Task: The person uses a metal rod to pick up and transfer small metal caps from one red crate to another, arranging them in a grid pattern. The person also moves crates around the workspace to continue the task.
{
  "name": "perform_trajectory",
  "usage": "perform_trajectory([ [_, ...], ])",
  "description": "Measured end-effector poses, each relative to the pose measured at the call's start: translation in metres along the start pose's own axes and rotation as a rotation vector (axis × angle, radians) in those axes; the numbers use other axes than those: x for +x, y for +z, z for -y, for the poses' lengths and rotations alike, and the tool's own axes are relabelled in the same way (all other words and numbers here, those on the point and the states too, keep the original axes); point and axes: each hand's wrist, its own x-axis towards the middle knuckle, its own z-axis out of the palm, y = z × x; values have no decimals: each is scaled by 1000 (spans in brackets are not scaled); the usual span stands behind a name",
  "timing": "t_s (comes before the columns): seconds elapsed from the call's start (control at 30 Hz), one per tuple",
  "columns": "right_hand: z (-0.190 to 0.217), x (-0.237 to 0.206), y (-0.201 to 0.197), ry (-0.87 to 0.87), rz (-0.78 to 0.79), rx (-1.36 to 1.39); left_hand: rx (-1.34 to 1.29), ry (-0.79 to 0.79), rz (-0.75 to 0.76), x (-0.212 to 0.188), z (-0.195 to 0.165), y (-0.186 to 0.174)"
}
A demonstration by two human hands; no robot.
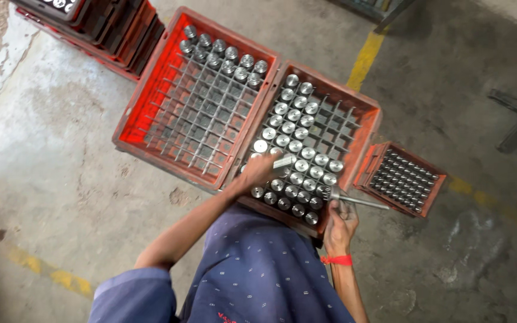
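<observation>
My left hand [258, 170] reaches over the middle red crate [371, 116] and grips a shiny metal cylinder [283, 162] just above the rows of cylinders standing in its grid. My right hand [341, 218], a red band at the wrist, rests at the crate's near right corner and holds a thin metal rod tool [357, 201] that points right. Many round metal cylinders [294, 128] fill the left and near cells of this crate.
A second red crate [136, 119] on the left has a mostly bare wire grid, with cylinders only along its far row. A small red crate [384, 157] of small metal pieces sits to the right. Stacked crates stand at top left. Yellow floor lines cross the concrete.
</observation>
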Motion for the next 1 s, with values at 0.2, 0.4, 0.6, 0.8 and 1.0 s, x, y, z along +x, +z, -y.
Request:
perform_trajectory([
  [0.2,3,-15,-31,-61,-68,12,107,195,-332,127,-14,-27],
  [0.4,-7,-31,-31,42,-107,-20,154,326,-487,160,-25,-22],
  [0.6,-21,-39,-32,117,-182,-66,-76,224,-652,106,13,-51],
  [0.8,-29,-55,-13,93,-194,-122,157,-72,-641,85,88,-140],
  [1.0,-41,-64,10,99,-181,-78,363,80,-625,122,107,-156],
])
